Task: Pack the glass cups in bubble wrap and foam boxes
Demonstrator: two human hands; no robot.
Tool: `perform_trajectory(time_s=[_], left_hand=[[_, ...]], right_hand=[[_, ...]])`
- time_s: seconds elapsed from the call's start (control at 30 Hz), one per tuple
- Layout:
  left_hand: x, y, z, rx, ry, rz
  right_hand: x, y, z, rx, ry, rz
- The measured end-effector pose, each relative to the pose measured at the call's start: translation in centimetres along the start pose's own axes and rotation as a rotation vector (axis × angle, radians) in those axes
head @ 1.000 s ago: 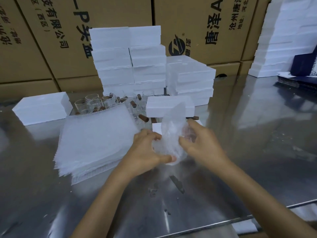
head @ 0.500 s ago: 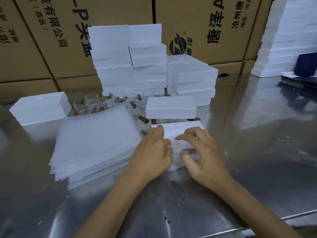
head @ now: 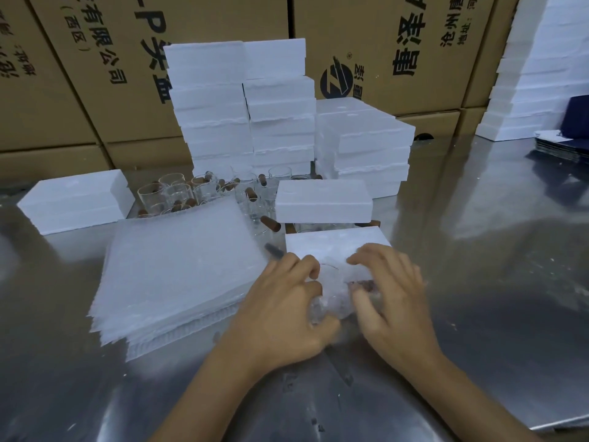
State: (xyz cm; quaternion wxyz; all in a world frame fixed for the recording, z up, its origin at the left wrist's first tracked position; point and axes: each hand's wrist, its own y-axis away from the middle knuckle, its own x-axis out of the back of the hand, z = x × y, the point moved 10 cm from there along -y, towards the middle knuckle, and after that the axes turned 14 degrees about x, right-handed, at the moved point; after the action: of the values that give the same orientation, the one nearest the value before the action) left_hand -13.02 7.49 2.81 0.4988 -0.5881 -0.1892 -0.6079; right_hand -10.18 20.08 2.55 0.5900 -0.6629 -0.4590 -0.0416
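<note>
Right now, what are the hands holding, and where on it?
Both hold one bubble-wrapped glass cup on the table: left hand grips its left side, right hand its right side, fingers curled over the wrap.

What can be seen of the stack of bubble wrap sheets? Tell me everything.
The stack of bubble wrap sheets is a thick pile of translucent, whitish, roughly square sheets with a fine bubbled texture. It lies flat on the metal table, its edges slightly fanned and uneven at the near side. It sits left of the hands, in front of the glass cups. The left hand overlaps its right corner; contact is unclear.
</note>
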Motion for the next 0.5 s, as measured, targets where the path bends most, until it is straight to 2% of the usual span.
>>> perform_trajectory(time_s=[0.1, 0.17, 0.2, 0.27, 0.37, 0.43, 0.5], left_hand=[[-0.8, -0.1, -0.3, 0.026, 0.013, -0.024], [-0.2, -0.1, 0.2, 0.003, 0.069, 0.002], [0.7, -0.1, 0.5, -0.017, 0.108, 0.043], [3.4, -0.1, 1.2, -0.069, 0.155, 0.222], [5.9, -1.1, 1.7, -0.074, 0.164, 0.415], [5.7, -2.8, 1.1, 0.019, 0.193, 0.409], [3.8, -4.3, -0.3, 0.147, 0.252, 0.316]], right_hand=[[1.2, 0.9, 1.8, -0.153, -0.001, 0.096], [1.3, 0.9, 1.5, -0.14, -0.106, 0.137], [1.8, 0.5, 0.8, -0.08, -0.139, 0.181], [3.6, -0.4, -0.4, 0.05, -0.118, 0.293], [5.1, -2.3, -0.1, 0.11, -0.097, 0.379], [4.8, -3.6, 1.0, 0.091, -0.088, 0.362], [3.7, -4.5, 2.4, 0.052, -0.1, 0.316]])
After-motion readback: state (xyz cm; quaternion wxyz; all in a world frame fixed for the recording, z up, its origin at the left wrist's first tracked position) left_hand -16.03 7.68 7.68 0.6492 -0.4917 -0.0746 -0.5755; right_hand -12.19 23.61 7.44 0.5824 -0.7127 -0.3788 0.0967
